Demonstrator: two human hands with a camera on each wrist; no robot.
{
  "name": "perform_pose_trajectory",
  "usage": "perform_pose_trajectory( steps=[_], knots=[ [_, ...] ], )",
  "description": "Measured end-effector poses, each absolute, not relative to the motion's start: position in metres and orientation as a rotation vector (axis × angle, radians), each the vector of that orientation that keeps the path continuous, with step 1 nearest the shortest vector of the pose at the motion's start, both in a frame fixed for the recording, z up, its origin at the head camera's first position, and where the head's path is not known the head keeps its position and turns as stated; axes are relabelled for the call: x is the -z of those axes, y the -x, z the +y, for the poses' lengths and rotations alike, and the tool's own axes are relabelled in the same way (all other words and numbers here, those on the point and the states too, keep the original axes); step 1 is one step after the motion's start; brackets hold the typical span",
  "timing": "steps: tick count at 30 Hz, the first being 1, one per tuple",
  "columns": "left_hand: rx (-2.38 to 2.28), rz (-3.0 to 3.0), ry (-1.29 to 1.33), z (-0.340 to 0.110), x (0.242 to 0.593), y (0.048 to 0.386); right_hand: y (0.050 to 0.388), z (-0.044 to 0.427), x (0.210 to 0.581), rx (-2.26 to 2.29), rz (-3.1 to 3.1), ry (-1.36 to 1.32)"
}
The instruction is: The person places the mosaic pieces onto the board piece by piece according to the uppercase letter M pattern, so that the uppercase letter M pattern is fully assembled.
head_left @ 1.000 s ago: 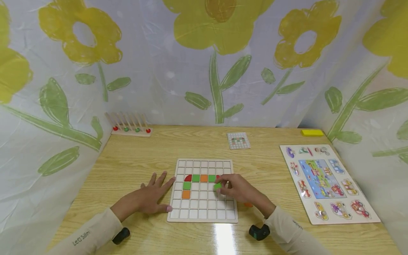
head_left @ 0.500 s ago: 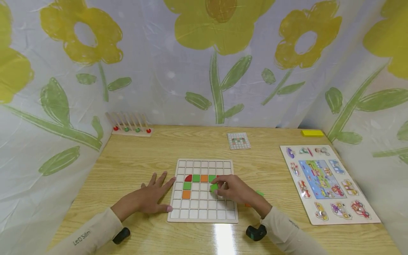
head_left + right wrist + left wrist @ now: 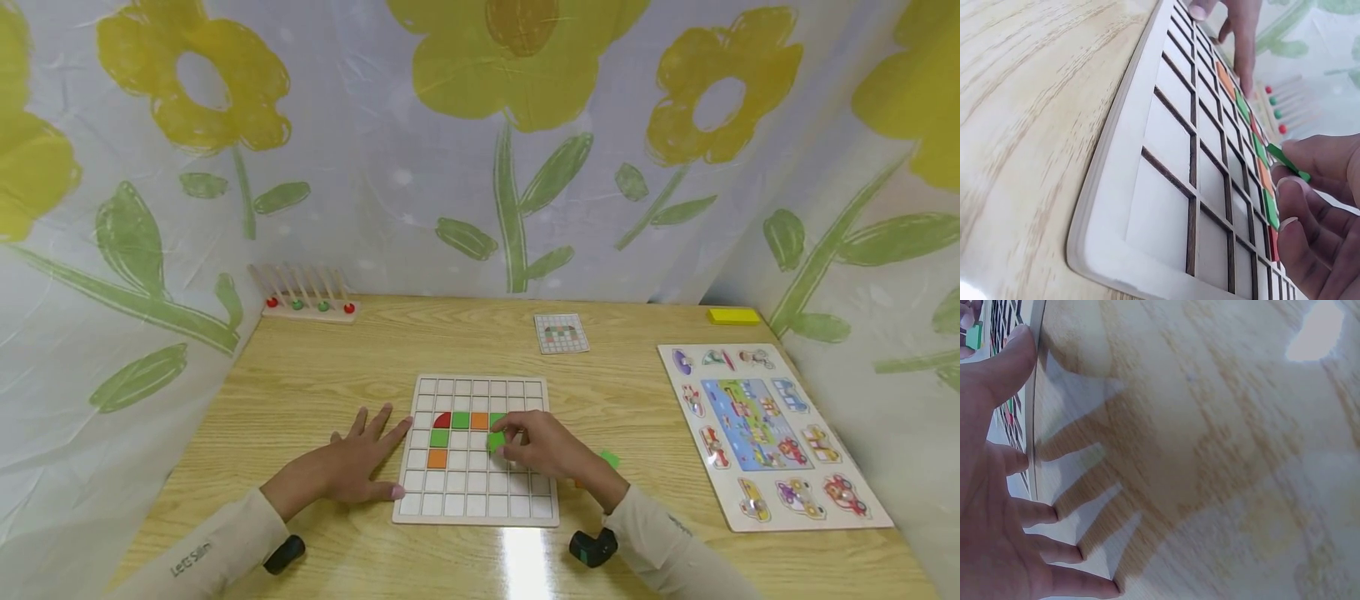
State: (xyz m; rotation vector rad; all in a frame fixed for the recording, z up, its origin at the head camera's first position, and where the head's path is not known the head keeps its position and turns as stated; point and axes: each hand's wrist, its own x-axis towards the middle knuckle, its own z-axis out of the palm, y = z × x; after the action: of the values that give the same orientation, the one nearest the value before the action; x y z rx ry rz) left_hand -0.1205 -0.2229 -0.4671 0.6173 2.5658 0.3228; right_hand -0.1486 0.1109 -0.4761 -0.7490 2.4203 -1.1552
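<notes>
A white wooden grid board (image 3: 456, 506) lies on the table, with colored tiles set in its cells. A row begins with a red rounded tile (image 3: 443, 420), followed by green, orange and green tiles; a red tile (image 3: 1274, 244) ends it in the right wrist view. Below its left end sit a green tile (image 3: 439, 437) and an orange tile (image 3: 437, 459). My right hand (image 3: 543, 442) pinches a loose green tile (image 3: 1288, 164) between thumb and fingers, just above the board. With fingers spread, my left hand (image 3: 360, 462) rests at the board's left edge, thumb touching the rim.
Right of the board, a loose green tile (image 3: 610, 459) and a partly hidden orange tile lie beside my right forearm. A patterned card (image 3: 561, 333), a peg stand (image 3: 309, 312), a yellow block (image 3: 733, 317) and a vehicle puzzle board (image 3: 720, 492) stand around the table.
My right hand has shifted slightly left with the green tile, which now looks turned more face-on. The loose green tile by my forearm has come into sight. My left hand stays still.
</notes>
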Motion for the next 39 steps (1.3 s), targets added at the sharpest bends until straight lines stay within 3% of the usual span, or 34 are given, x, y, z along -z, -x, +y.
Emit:
perform_pose_trajectory(
  steps=[39],
  knots=[
    [-0.328,2.565,-0.621,-0.221,0.466,0.118,0.159,0.083,0.484,1.107,2.475,0.665]
  ],
)
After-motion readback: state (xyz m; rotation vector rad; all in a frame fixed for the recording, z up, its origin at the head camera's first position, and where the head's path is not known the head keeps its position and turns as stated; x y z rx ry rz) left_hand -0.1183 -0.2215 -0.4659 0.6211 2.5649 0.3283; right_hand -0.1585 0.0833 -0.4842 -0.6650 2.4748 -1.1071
